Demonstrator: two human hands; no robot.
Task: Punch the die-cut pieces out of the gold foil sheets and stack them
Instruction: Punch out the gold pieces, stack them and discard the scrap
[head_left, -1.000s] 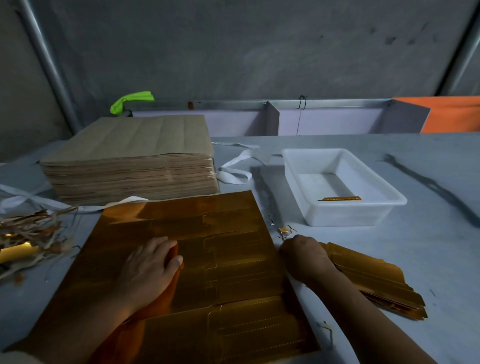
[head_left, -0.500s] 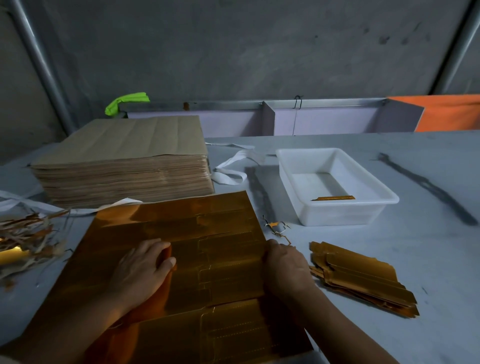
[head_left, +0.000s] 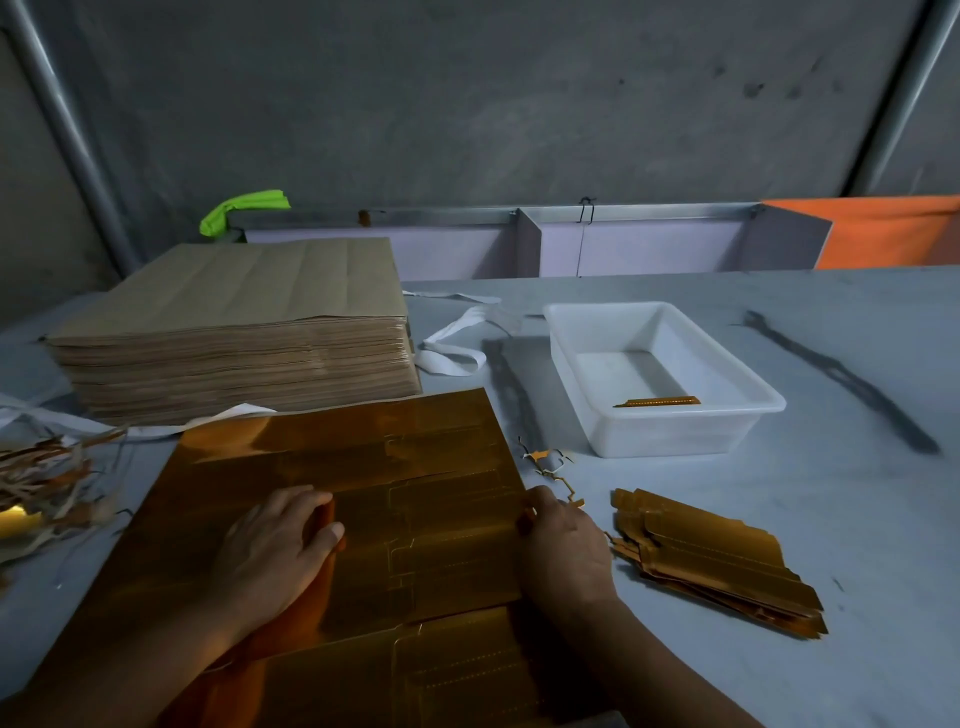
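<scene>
While the head camera looks down at the pale grey worktop, my left hand lies flat on the large gold foil sheet, its fingers spread open and pressing down, gripping nothing. My right hand sits at the sheet's right edge with its fingers curled over that edge; they seem to pinch the foil there, though I cannot tell how firmly. Die-cut outlines show in the right half of the sheet, between my two hands and further toward me.

Just right of my right hand lies the stack of punched gold foil pieces, fanned a little and flat on the worktop. Thin gold offcuts are scattered near the sheet's right edge, above my right hand. Beyond them stands a white rectangular plastic tub with a single narrow gold strip inside. At the far left rests a tall pile of brown paper sheets, touching the gold sheet's far edge. White straps lie between the pile and the tub. A heap of torn brown and gold scrap sits at the left edge.
</scene>
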